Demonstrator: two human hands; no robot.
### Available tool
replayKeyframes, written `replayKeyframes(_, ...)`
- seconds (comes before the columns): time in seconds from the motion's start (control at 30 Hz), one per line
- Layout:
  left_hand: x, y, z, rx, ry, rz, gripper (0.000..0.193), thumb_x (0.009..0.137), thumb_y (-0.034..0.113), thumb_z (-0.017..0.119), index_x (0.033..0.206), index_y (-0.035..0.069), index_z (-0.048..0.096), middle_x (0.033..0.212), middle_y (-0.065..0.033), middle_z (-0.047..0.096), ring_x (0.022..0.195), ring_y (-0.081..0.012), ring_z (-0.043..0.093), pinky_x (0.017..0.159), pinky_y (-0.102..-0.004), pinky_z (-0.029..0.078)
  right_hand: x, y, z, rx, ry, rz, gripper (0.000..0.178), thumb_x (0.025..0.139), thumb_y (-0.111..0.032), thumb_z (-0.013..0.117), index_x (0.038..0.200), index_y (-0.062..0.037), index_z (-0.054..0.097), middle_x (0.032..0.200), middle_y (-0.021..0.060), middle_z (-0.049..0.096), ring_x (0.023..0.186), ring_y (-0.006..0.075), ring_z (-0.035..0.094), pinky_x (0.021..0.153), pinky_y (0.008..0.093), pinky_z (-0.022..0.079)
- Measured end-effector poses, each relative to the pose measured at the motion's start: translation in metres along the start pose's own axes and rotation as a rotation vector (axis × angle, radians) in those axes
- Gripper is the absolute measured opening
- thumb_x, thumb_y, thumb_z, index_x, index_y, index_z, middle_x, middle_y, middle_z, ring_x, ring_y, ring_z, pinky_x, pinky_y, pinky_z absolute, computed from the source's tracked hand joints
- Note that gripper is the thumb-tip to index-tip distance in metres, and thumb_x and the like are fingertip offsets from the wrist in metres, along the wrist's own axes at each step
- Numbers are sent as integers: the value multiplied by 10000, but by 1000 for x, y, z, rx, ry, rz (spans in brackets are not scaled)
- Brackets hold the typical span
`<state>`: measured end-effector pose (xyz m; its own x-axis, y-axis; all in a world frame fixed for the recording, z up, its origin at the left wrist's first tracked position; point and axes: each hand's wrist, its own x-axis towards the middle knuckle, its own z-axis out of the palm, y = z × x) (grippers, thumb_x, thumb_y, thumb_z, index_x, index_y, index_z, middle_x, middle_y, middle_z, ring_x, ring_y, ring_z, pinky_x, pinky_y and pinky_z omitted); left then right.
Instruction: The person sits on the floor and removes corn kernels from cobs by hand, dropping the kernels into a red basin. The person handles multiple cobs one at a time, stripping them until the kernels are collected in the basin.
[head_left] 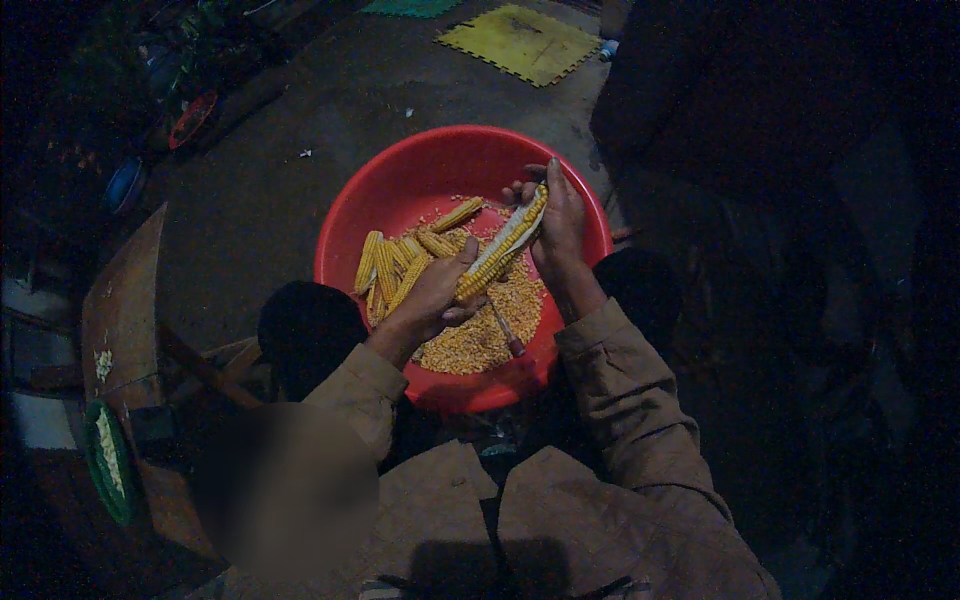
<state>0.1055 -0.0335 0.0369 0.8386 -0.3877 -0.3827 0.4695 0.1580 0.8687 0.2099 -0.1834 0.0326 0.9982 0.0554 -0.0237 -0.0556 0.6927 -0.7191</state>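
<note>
Clasping a yellow corn cob (510,247), pale along one side, in part-curled left hand (437,293) and right hand (562,228), above loose kernels (462,343).

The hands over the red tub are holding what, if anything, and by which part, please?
A corn cob: the left hand grips its near end, the right hand its far end.

Likely household space, concrete-like floor (280,170), yellow foam mat (520,44), red basin (415,170), corn (465,342)
</note>
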Motion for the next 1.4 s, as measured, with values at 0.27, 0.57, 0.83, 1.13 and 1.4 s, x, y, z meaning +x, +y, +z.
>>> replayKeyframes(0.27,-4,-12,-6,230,191,95,522,918,591,383,872,107,573,573,35,440,425,-48,356,380,-211,267,0,-3,-2,15,18,-89,358,948,-334,494,951,22,530,645,52,525,678,181,589,715,358,565)
replayKeyframes(0.57,8,-6,5,67,297,16,492,959,507,362,771,95,554,503,38,395,393,-60,337,377,-231,237,10,-1,-5,91,57,-33,328,947,-313,500,956,14,517,640,60,528,658,196,589,704,356,563)
replayKeyframes(0.83,-2,0,0,172,157,76,451,938,514,413,833,107,576,545,51,419,415,-48,348,387,-217,251,12,-5,-9,104,31,-72,294,953,-287,491,933,5,518,634,65,527,657,205,588,683,358,560)
replayKeyframes(1.13,10,-20,4,-48,298,133,353,932,457,465,915,119,567,570,54,410,435,-44,353,390,-202,255,14,0,-9,115,15,-73,296,957,-288,483,936,4,522,643,67,520,684,201,586,674,346,558)
replayKeyframes(1.4,0,-3,1,68,321,145,490,922,552,425,866,84,558,560,24,444,433,-60,391,396,-210,282,20,5,-14,252,40,-50,316,961,-298,474,971,12,533,633,52,522,660,196,591,668,357,556)
